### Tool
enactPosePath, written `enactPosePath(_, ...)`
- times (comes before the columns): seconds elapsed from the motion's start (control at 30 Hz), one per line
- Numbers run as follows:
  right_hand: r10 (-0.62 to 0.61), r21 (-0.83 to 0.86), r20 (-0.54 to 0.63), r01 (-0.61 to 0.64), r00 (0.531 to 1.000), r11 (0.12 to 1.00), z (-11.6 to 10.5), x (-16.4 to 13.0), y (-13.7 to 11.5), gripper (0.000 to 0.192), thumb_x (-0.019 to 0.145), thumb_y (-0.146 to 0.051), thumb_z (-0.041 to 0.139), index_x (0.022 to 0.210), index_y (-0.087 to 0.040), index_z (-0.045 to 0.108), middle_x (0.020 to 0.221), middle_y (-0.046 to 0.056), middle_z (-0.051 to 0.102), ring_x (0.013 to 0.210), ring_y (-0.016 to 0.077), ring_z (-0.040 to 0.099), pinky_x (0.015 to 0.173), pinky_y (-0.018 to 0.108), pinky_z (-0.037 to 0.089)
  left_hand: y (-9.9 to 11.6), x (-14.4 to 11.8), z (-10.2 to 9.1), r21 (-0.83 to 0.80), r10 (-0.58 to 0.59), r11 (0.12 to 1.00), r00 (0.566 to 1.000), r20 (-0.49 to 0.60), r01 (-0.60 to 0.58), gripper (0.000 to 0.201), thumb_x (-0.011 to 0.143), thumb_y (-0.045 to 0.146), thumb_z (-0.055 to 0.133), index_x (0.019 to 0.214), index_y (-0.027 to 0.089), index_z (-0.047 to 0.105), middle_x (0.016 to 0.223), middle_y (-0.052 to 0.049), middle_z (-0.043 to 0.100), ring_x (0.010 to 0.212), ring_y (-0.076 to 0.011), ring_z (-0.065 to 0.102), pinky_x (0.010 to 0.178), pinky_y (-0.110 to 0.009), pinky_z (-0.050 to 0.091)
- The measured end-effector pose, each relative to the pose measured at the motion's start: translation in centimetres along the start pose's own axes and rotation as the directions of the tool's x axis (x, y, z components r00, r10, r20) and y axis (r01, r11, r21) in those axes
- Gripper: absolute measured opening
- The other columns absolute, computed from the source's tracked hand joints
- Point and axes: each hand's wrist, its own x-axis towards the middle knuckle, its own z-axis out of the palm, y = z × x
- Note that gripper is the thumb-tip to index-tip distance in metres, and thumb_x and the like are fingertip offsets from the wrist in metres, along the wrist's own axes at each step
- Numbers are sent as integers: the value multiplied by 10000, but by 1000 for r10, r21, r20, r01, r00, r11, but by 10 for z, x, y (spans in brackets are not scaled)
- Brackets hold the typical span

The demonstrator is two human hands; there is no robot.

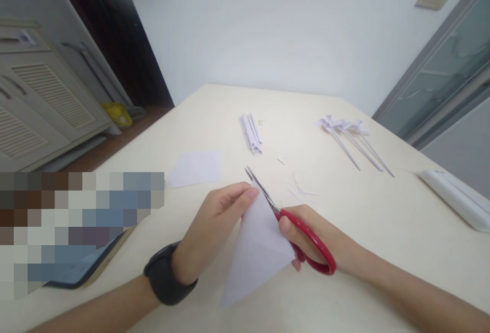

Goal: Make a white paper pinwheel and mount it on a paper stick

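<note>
My left hand pinches the upper corner of a white sheet of paper, which appears folded to a triangle. In my right hand is a pair of scissors with red handles, its fingers and thumb around the loops. The metal blades lie along the paper's right edge, close to my left fingertips, and look nearly closed. Whether they are cutting into the paper I cannot tell. Thin paper strips lie on the table just beyond my right hand.
On the cream table are a flat white paper piece, several rolled paper tubes and three paper pinwheels on sticks. A white roll or packet lies at the right edge. A blurred-out tablet-like device is at the left.
</note>
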Motion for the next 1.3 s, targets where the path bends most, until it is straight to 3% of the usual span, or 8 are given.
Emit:
enactPosePath(0.27, 4, 28, -13, -3, 1000, 1000, -10, -2, -7, 486, 865, -523, 337, 547, -167, 428, 456, -31, 458, 414, 82, 464, 437, 199, 339, 0, 2, 0, -22, 13, 1000, 1000, 2, -13, 289, 849, 351, 454, 615, 183, 468, 614, 38, 394, 593, -113, 370, 532, -197, 328)
enactPosePath(0.4, 13, -268, -181, -62, 983, 961, -20, 4, -2, 330, 834, -440, 455, 630, -183, 423, 527, -40, 478, 450, 85, 425, 422, 201, 285, 1, 3, 1, -34, 6, 999, 1000, 17, -5, 310, 850, 346, 460, 593, 186, 391, 601, 50, 335, 562, -99, 346, 507, -187, 299)
enactPosePath(0.57, -84, -615, -340, -154, 937, 773, -31, 13, 13, 178, 817, -359, 484, 753, -193, 491, 688, -3, 560, 566, 118, 478, 495, 232, 309, 1, 4, 2, -57, -24, 998, 999, 32, 26, 279, 847, 339, 461, 618, 188, 411, 618, 48, 374, 593, -106, 388, 543, -187, 337)
enactPosePath(0.77, -176, -707, -305, -99, 936, 700, -33, 16, 17, 204, 847, -244, 464, 1034, -202, 534, 918, 61, 565, 806, 171, 535, 654, 274, 388, -2, 7, 2, -78, -68, 995, 997, 27, 70, 247, 841, 369, 452, 687, 185, 514, 643, 36, 457, 609, -120, 452, 552, -200, 380)
enactPosePath(1.0, -265, -782, -231, -17, 936, 623, -28, 17, 20, 229, 851, -165, 450, 1061, -183, 540, 970, 85, 527, 872, 189, 518, 730, 307, 423, -2, 8, 0, -23, -64, 998, 998, 3, 64, 276, 843, 400, 430, 771, 182, 584, 669, 22, 529, 606, -136, 495, 538, -214, 392)
enactPosePath(1.1, -298, -754, -238, 18, 925, 657, -28, 16, 14, 217, 850, -175, 457, 1041, -178, 561, 1003, 89, 524, 936, 199, 501, 790, 318, 411, 2, 7, 0, 23, -48, 999, 999, 23, 48, 301, 855, 404, 398, 773, 184, 588, 637, 34, 515, 569, -133, 475, 509, -212, 367)
enactPosePath(1.2, -289, -619, -248, 78, 925, 782, -27, 11, 1, 192, 886, -230, 416, 961, -182, 586, 994, 68, 536, 887, 165, 518, 787, 297, 410, 3, 8, 0, 105, 14, 994, 1000, 12, -15, 305, 863, 384, 388, 731, 180, 573, 667, 29, 527, 622, -145, 484, 558, -226, 374)
enactPosePath(1.3, -208, -363, -100, 159, 973, 918, -21, 6, -11, 282, 918, -316, 347, 877, -175, 588, 879, 39, 574, 814, 139, 542, 757, 270, 419, -1, 11, -1, 141, 44, 988, 997, 68, -54, 313, 880, 375, 350, 743, 180, 552, 693, 21, 547, 657, -155, 497, 588, -243, 382)
